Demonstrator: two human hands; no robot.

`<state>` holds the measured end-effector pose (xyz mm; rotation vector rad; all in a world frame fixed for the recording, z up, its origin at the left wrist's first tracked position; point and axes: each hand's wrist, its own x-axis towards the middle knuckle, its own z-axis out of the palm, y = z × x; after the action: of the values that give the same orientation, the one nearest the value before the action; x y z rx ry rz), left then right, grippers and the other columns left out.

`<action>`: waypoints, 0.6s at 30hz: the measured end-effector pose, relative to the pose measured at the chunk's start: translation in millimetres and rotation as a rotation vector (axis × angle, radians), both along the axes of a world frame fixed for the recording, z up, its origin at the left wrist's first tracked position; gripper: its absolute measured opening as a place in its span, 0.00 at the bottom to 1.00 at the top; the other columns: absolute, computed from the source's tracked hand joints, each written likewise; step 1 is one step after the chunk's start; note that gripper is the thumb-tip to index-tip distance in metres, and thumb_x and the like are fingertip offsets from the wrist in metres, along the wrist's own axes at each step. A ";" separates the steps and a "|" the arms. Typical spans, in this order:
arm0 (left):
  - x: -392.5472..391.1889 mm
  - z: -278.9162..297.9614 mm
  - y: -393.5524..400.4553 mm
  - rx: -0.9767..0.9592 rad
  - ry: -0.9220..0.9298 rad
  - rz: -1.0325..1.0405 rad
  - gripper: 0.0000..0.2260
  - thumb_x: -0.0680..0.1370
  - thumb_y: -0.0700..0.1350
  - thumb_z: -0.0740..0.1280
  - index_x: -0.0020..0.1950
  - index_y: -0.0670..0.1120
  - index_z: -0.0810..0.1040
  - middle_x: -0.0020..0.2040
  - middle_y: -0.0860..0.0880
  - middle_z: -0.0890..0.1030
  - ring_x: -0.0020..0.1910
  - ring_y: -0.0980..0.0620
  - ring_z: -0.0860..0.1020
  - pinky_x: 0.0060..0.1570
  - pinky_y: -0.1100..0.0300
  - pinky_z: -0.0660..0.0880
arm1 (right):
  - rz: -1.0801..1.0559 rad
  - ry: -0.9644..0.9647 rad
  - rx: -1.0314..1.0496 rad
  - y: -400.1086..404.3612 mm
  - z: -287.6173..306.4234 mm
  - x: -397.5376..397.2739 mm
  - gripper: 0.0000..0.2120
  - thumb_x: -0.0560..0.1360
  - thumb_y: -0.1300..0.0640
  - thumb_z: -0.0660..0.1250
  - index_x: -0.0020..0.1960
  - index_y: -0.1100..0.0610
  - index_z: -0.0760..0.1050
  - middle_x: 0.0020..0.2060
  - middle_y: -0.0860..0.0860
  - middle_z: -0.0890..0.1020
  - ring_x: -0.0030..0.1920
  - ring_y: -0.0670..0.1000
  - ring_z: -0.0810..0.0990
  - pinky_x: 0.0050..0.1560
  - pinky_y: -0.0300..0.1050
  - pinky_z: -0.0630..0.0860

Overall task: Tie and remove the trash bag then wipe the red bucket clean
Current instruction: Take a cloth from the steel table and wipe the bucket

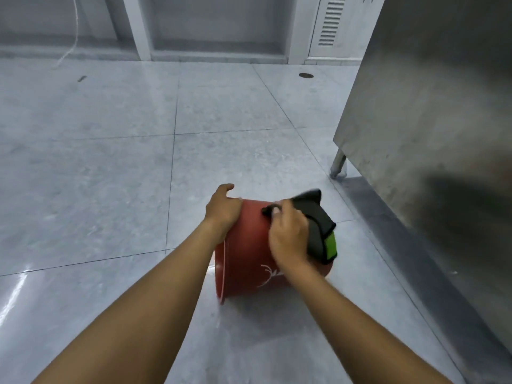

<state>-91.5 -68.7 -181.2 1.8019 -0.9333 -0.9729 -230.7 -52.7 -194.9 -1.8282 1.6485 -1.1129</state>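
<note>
The red bucket (249, 259) lies tipped on the grey tiled floor, its rim toward me at the lower left and its base pointing away. A white plant drawing shows on its side. My left hand (223, 207) grips the far left edge of the bucket's base and steadies it. My right hand (288, 239) presses a dark grey cloth with a green edge (321, 231) against the bucket's upper right side. No trash bag is in view.
A stainless steel cabinet (432, 106) on a metal leg (338, 162) stands close on the right. White cabinets and a vented panel (329, 20) line the far wall. A floor drain (306, 75) and open tiled floor (97, 162) lie ahead and left.
</note>
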 end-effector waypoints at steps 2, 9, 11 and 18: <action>4.2 0.6 -11.9 0.067 0.030 0.037 0.23 0.78 0.40 0.61 0.73 0.49 0.68 0.65 0.43 0.76 0.59 0.43 0.77 0.61 0.49 0.75 | 0.152 -0.091 -0.034 32.2 3.3 26.1 0.06 0.79 0.59 0.59 0.49 0.59 0.75 0.46 0.54 0.81 0.50 0.53 0.75 0.57 0.55 0.69; 13.1 -0.5 -26.0 0.149 -0.038 -0.183 0.27 0.79 0.40 0.64 0.77 0.50 0.63 0.70 0.42 0.72 0.61 0.45 0.75 0.49 0.61 0.72 | 0.276 0.490 -0.073 6.2 -5.7 -1.5 0.22 0.80 0.40 0.50 0.72 0.43 0.65 0.75 0.45 0.65 0.76 0.47 0.58 0.74 0.61 0.48; 9.0 -2.1 -27.0 0.150 0.044 -0.162 0.26 0.79 0.41 0.64 0.77 0.52 0.63 0.68 0.43 0.73 0.52 0.49 0.77 0.40 0.61 0.74 | 0.224 0.572 -0.071 -7.8 -20.3 -28.8 0.23 0.80 0.40 0.51 0.71 0.45 0.69 0.72 0.46 0.71 0.74 0.47 0.65 0.75 0.61 0.52; 12.4 -7.9 -36.6 0.217 0.090 -0.076 0.28 0.79 0.39 0.63 0.78 0.48 0.60 0.74 0.43 0.66 0.66 0.43 0.72 0.64 0.47 0.73 | -0.369 0.249 0.066 -9.6 -58.9 -79.9 0.25 0.79 0.45 0.49 0.70 0.53 0.71 0.70 0.50 0.74 0.72 0.51 0.68 0.76 0.57 0.54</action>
<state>-79.1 -105.3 -189.1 1.8945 -0.8729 -1.2338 -310.6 -62.2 -253.8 -1.7190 2.2086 -0.9850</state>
